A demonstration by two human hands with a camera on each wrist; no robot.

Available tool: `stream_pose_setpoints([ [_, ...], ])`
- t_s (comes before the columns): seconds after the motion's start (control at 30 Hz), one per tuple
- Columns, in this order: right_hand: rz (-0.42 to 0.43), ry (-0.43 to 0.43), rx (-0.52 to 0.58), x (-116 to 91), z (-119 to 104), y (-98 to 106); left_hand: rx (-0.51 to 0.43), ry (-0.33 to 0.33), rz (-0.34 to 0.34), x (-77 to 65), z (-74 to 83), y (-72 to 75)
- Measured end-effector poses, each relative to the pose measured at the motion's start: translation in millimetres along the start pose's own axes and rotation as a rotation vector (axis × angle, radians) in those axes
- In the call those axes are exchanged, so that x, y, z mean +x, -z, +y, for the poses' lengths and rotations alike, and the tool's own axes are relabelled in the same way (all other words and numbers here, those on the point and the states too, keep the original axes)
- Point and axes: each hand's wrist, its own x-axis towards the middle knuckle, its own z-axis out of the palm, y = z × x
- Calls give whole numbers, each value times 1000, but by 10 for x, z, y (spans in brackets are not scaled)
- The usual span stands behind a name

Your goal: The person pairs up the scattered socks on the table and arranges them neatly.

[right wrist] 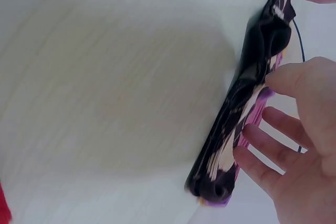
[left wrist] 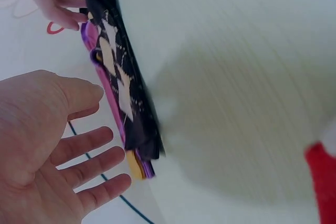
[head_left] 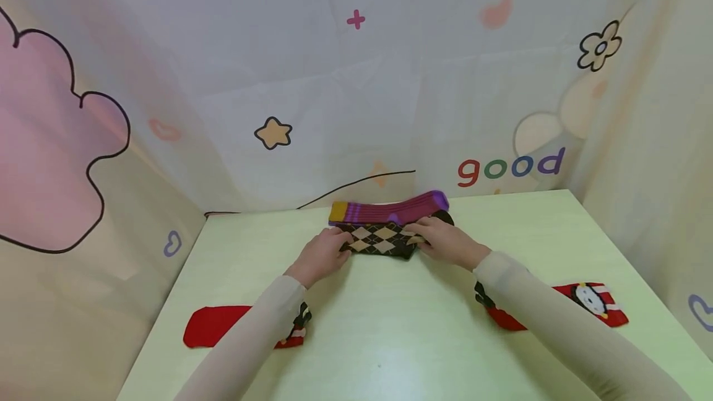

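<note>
A black argyle sock (head_left: 381, 238) with cream diamonds lies at the back of the table, partly over a purple striped sock (head_left: 401, 210) with a yellow end. My left hand (head_left: 323, 255) is at the argyle sock's left end. Its fingers look loose and spread in the left wrist view, with no cloth visibly pinched. At the sock's right part, my right hand (head_left: 448, 240) reaches over the cloth. In the right wrist view its thumb and fingertips overlap the argyle sock (right wrist: 231, 124), fingers nearly straight and apart. Contact under the fingertips is partly hidden.
A red sock (head_left: 214, 323) lies under the left forearm. Another red sock with a white character face (head_left: 590, 301) lies under the right forearm. Both are partly covered by the sleeves. A printed curtain (head_left: 312, 79) hangs behind the pale green table (head_left: 384, 339).
</note>
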Motion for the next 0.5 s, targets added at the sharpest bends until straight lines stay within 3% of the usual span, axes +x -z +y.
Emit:
stream_pose_setpoints([
  [0.2,56,57,-38,34,-158,-39,-37,78,-3,-200,-84,108],
  [0.5,41,53,-20,128,-439,-54,-73,172,27,-522,-268,259],
])
